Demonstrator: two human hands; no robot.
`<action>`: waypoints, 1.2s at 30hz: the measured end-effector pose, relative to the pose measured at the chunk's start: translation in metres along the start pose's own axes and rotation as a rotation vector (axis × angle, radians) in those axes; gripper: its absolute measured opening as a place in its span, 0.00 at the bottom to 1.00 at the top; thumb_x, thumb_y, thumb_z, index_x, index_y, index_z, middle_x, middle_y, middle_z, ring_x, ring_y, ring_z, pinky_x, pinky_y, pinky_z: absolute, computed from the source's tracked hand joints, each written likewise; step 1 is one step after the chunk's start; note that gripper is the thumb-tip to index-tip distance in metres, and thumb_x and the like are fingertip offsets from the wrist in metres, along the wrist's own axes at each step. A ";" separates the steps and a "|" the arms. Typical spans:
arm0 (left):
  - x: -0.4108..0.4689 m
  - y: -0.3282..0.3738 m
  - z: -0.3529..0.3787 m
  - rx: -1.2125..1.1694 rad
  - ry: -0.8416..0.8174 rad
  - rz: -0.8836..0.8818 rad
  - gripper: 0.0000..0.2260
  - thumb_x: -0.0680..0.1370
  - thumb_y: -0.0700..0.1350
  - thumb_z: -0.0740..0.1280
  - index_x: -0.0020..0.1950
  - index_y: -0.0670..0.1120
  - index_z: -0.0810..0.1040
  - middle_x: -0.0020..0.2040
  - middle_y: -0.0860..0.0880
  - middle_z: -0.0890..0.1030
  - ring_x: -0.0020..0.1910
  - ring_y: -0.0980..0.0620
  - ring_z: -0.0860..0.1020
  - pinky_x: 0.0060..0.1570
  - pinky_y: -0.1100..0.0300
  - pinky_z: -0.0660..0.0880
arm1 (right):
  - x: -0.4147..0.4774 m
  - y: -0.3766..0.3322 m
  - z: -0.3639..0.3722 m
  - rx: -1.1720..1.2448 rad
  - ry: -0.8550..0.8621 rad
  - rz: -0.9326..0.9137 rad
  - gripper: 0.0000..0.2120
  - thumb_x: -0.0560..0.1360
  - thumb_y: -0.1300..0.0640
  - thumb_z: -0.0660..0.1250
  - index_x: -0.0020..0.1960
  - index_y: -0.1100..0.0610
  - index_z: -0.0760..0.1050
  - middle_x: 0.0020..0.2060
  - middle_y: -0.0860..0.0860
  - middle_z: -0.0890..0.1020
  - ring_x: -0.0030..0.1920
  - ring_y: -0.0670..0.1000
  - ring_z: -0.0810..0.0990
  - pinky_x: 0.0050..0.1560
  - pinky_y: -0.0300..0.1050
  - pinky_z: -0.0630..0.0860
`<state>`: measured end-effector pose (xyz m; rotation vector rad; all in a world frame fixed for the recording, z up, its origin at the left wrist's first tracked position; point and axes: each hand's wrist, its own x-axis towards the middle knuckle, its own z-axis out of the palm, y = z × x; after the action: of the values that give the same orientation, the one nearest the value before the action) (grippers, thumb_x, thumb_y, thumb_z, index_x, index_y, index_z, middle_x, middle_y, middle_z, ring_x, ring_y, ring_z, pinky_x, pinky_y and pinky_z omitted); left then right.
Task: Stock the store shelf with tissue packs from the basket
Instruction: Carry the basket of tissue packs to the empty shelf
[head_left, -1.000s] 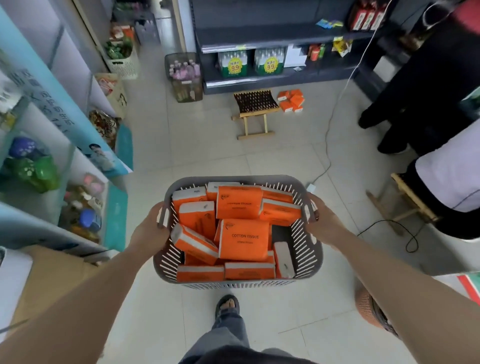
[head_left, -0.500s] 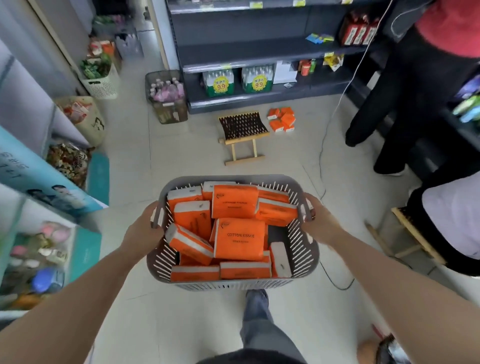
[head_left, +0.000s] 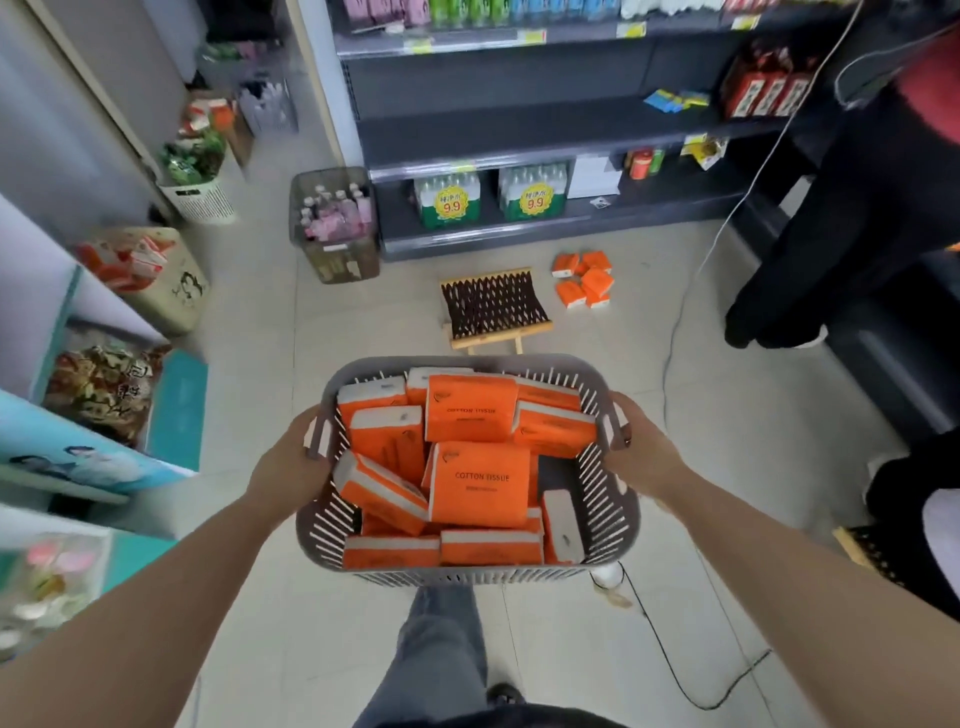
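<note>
Head view shows the carrying step: the left hand at 9 o'clock and the right hand at 3 o'clock each curl their fingers round a side handle of the grey basket, held off the floor at centre frame; no orange pack shows on the store shelf at 12 o'clock, well apart from the basket, so stocking proper seems not yet begun; the next move likely calls for closing that gap, setting the basket down, and freeing one hand to lift a pack; the basket holds a loose heap of orange tissue packs, some flat, some tilted on edge; at 11 o'clock a wire bin holds pink and white bottles; a few loose packs lie on the floor at 1 o'clock, just beside a small wooden stool.
</note>
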<state>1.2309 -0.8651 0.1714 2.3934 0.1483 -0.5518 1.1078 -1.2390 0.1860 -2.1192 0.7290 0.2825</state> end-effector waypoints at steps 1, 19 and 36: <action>0.018 0.009 -0.001 -0.006 -0.005 -0.005 0.30 0.73 0.39 0.65 0.73 0.58 0.63 0.56 0.44 0.81 0.48 0.46 0.78 0.51 0.50 0.77 | 0.018 -0.006 -0.003 -0.003 0.005 0.001 0.34 0.72 0.54 0.68 0.72 0.40 0.57 0.40 0.48 0.80 0.40 0.47 0.80 0.35 0.42 0.75; 0.306 0.179 -0.033 -0.029 -0.083 0.002 0.30 0.74 0.38 0.64 0.73 0.57 0.62 0.48 0.45 0.83 0.47 0.43 0.81 0.52 0.46 0.77 | 0.309 -0.127 -0.075 0.011 0.044 0.033 0.34 0.70 0.56 0.70 0.70 0.40 0.59 0.41 0.50 0.80 0.42 0.50 0.81 0.43 0.48 0.78; 0.508 0.334 -0.021 -0.107 0.025 -0.115 0.28 0.75 0.38 0.62 0.74 0.56 0.62 0.41 0.45 0.83 0.43 0.45 0.81 0.49 0.47 0.76 | 0.598 -0.204 -0.161 -0.057 -0.036 -0.096 0.36 0.69 0.66 0.64 0.72 0.45 0.60 0.34 0.48 0.76 0.34 0.50 0.77 0.36 0.43 0.71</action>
<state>1.7791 -1.1278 0.1663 2.2983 0.3205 -0.5529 1.7001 -1.5096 0.1544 -2.1899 0.6023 0.2915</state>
